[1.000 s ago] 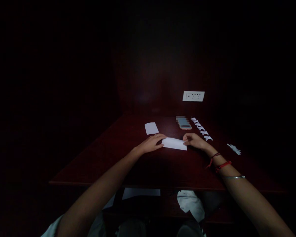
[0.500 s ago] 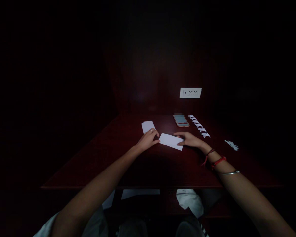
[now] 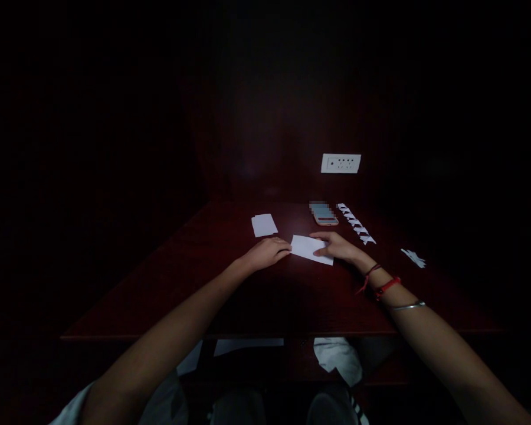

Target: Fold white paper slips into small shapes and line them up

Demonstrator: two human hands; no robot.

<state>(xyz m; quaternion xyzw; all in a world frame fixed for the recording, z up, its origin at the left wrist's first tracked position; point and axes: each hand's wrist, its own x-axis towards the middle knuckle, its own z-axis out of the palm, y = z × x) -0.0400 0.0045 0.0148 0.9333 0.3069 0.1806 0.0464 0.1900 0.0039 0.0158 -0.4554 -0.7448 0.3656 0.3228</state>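
Observation:
A small oblong piece of white paper [image 3: 304, 247] lies between my hands, at a slant over the dark red table. My left hand [image 3: 271, 252] has its fingers pressed together at the paper's left end, pinching that edge. From the right, my right hand [image 3: 336, 246] grips the other end, thumb on top and the index finger along the far edge. Beyond my left hand rests a short stack of white paper pieces [image 3: 264, 225], its edges slightly uneven.
A phone [image 3: 325, 215] lies at the back of the table [image 3: 168, 289]. Right of it runs a row of several folded white paper shapes [image 3: 356, 224]. Thin paper strips [image 3: 413, 258] lie farther right. A socket plate [image 3: 340, 163] is on the wall.
My left hand has come away from the stack and closed at the paper's left end. The paper has shifted slightly right, with my right hand still on it.

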